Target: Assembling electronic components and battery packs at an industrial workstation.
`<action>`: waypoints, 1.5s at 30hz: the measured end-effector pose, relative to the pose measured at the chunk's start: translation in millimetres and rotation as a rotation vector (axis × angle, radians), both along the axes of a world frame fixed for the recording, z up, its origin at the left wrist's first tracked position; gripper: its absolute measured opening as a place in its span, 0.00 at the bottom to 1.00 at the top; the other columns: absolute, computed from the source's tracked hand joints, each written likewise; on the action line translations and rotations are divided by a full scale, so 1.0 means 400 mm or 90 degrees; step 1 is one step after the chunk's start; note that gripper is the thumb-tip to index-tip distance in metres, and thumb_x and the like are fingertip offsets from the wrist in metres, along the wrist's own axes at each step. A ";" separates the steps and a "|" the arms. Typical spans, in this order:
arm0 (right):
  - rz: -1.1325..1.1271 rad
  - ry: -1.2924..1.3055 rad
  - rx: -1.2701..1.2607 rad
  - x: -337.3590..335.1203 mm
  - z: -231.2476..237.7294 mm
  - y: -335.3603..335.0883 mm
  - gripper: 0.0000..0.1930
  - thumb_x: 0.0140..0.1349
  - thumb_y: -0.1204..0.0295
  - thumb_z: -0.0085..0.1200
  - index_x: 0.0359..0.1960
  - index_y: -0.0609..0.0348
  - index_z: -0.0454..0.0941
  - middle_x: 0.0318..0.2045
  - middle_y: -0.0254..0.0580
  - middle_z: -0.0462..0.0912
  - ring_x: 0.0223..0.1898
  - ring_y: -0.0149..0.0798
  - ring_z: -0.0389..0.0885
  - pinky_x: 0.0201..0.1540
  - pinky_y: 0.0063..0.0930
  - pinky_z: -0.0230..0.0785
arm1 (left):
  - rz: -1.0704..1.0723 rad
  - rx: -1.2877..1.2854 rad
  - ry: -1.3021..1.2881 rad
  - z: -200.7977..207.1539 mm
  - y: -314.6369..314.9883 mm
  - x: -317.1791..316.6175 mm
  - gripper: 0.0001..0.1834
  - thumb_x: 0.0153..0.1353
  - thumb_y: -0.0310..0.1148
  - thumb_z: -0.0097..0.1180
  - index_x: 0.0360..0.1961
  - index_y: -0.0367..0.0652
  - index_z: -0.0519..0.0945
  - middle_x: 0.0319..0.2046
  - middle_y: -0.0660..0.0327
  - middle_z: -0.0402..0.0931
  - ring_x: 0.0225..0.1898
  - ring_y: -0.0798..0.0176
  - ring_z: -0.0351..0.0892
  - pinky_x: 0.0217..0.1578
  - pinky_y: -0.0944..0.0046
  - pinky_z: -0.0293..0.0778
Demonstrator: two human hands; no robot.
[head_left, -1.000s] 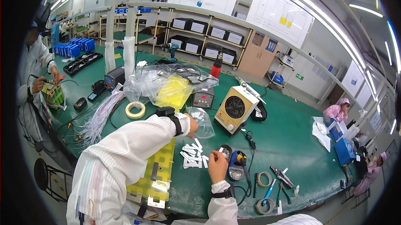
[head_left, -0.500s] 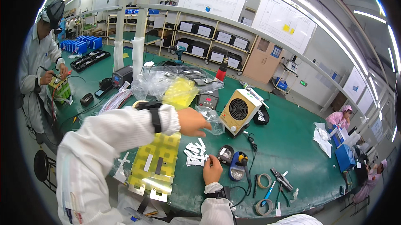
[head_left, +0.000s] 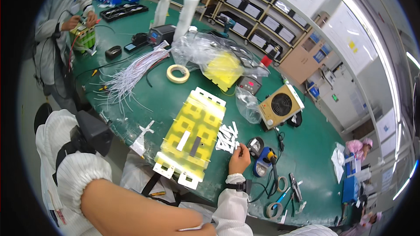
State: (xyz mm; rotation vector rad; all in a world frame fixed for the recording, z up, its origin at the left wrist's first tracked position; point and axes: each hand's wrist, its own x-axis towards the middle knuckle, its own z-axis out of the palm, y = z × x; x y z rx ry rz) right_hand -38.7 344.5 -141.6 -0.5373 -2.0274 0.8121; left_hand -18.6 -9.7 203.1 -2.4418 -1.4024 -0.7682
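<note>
My left hand (head_left: pixel 144 207) is large and blurred at the lower edge, close to the camera; its fingertips are cut off or smeared. My right hand (head_left: pixel 239 161) rests on the bench with its fingers bent together, at the edge of a pile of white strips (head_left: pixel 226 139). Whatever is between those fingertips is hidden. Left of the pile lies a yellow translucent panel (head_left: pixel 178 124) with pale slotted end plates. One white strip (head_left: pixel 183 140) and one dark grey strip (head_left: pixel 195 146) lie on the panel.
Right of my right hand are a soldering iron stand (head_left: pixel 262 162), tape rolls (head_left: pixel 274 210) and pliers (head_left: pixel 295 188). Behind stand a fan unit (head_left: pixel 280 105) and clear plastic bags (head_left: pixel 192 50). White wires (head_left: pixel 131 72) and masking tape (head_left: pixel 178 74) lie left. A co-worker (head_left: pixel 65 30) stands far left.
My left hand has come back from near the plastic bag to the lower edge, uncovering the panel, tape and wires. The view has tilted down and turned. My right hand stays at the strips.
</note>
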 end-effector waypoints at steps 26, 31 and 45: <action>-0.038 -0.027 0.008 0.038 -0.016 0.006 0.07 0.59 0.80 0.55 0.38 0.69 0.82 0.31 0.49 0.84 0.28 0.41 0.82 0.33 0.31 0.74 | 0.553 0.384 -0.152 -0.274 -0.321 -0.204 0.38 0.55 0.43 0.71 0.61 0.34 0.69 0.26 0.61 0.81 0.24 0.65 0.79 0.24 0.67 0.67; 0.008 -0.013 0.050 -0.025 -0.025 -0.023 0.07 0.60 0.80 0.55 0.38 0.68 0.82 0.30 0.49 0.84 0.28 0.40 0.82 0.34 0.31 0.74 | 0.637 0.374 0.030 -0.030 -0.261 -0.061 0.53 0.58 0.54 0.65 0.74 0.39 0.51 0.26 0.72 0.78 0.22 0.69 0.69 0.23 0.64 0.57; 0.045 -0.016 -0.030 0.001 -0.024 0.025 0.07 0.63 0.79 0.55 0.39 0.70 0.81 0.30 0.44 0.84 0.30 0.34 0.80 0.35 0.28 0.73 | 0.505 0.350 0.077 0.058 -0.121 -0.140 0.25 0.55 0.46 0.70 0.51 0.47 0.80 0.26 0.71 0.81 0.20 0.69 0.73 0.24 0.66 0.64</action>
